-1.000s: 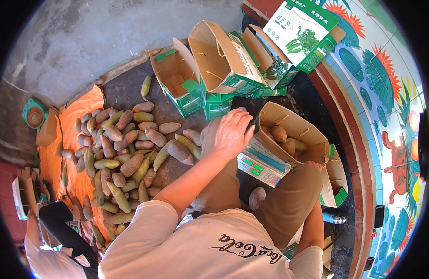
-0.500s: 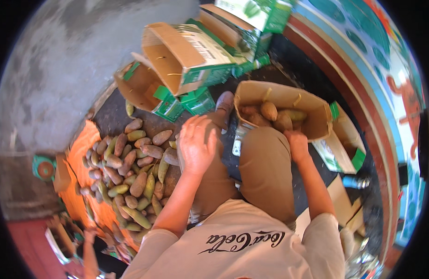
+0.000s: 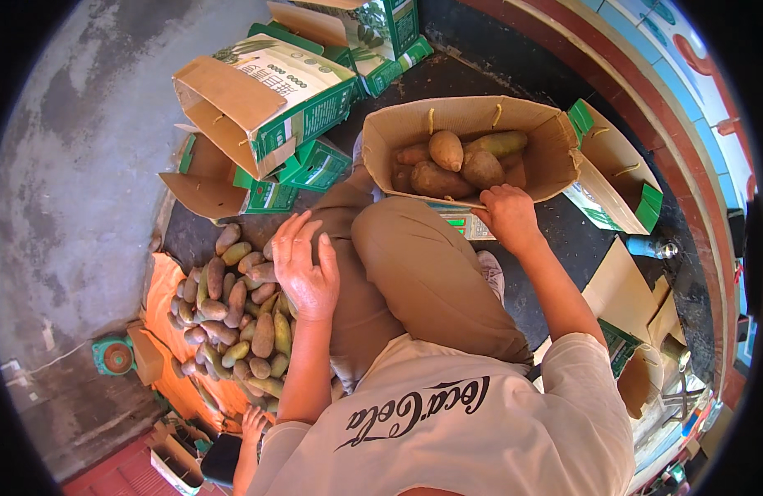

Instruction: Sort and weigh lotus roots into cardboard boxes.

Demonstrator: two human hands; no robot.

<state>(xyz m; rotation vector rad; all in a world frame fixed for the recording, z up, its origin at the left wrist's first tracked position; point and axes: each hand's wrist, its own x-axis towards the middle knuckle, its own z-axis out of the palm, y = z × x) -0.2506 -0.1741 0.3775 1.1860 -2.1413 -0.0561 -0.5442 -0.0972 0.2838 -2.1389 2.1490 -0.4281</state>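
My right hand (image 3: 509, 217) has its fingers curled over the near rim of an open-topped cardboard box (image 3: 551, 169). Inside lie several large oblong vegetables, mostly brown, and a greener one (image 3: 501, 144) at the back. Beneath the near side of that box, a digital scale (image 3: 478, 227) shows its lit green display. My left hand (image 3: 305, 273) is open and holds nothing, fingers apart beside my left leg; whether it touches the leg, I cannot tell. Left of it, a heap of similar brown and green vegetables (image 3: 236, 314) rests on an orange sheet (image 3: 160, 298).
Open green-and-white cartons (image 3: 274, 91) stand at the far left, and another carton (image 3: 617, 169) lies right of the box. A blue bottle (image 3: 650, 248) and flattened cardboard (image 3: 617, 285) are at the right. Another person's hand (image 3: 251, 423) shows at the lower left.
The view has shifted toward the right. My left hand has lifted off my leg area, its fingers spreading. The right hand stays at the box rim; the scale's display has come into sight.
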